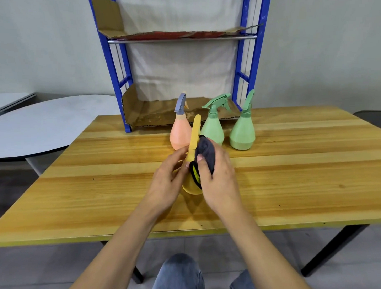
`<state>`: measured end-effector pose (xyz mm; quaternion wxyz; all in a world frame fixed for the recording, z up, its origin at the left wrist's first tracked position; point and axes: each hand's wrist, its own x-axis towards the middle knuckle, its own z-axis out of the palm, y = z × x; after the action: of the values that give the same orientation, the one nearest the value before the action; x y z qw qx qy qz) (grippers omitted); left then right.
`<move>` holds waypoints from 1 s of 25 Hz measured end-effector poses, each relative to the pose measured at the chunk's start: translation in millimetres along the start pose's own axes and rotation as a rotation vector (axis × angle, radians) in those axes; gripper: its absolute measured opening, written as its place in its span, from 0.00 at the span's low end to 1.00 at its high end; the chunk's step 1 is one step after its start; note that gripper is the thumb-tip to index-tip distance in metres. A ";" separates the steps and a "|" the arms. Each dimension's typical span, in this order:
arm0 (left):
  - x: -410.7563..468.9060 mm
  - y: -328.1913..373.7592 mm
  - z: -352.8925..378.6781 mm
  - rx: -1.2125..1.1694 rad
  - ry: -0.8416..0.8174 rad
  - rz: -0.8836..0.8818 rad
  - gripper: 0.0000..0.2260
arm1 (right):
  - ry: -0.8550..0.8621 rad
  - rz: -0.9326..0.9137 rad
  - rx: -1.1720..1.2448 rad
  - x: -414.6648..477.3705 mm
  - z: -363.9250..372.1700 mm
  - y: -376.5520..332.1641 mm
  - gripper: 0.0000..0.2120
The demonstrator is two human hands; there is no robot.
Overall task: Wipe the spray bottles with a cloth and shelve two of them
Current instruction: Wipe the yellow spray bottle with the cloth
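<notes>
My left hand (168,177) grips a yellow spray bottle (192,183) over the wooden table (100,190), its nozzle pointing up and away from me. My right hand (218,175) holds a dark grey cloth (206,150) pressed against the bottle's right side. Behind them stand a peach bottle (180,134) with a grey-blue trigger and two green bottles (214,128) (243,131), all upright on the table. A blue metal shelf rack (118,82) with cardboard-lined shelves stands at the table's far edge.
A round grey table (44,125) lies to the left, beyond the wooden table's edge. The rack's lower cardboard shelf (152,115) sits just behind the bottles. My knees in jeans (179,274) show below the near table edge.
</notes>
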<state>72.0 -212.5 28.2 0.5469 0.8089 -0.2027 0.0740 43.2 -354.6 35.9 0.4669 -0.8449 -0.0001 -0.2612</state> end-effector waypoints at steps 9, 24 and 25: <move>-4.2 7.7 4.7 0.039 0.014 -0.034 0.19 | -0.067 0.174 0.043 6.6 -15.0 6.6 0.13; -2.7 0.3 6.6 0.062 0.024 -0.029 0.20 | 0.034 0.092 0.168 11.0 -2.0 -2.2 0.13; -2.8 -0.3 7.1 0.077 0.024 -0.025 0.21 | 0.039 0.091 0.146 7.7 -0.3 4.4 0.14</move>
<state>68.9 -218.3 24.2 0.5186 0.8309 -0.1828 0.0845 50.8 -359.2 36.0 0.5386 -0.8024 0.0286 -0.2555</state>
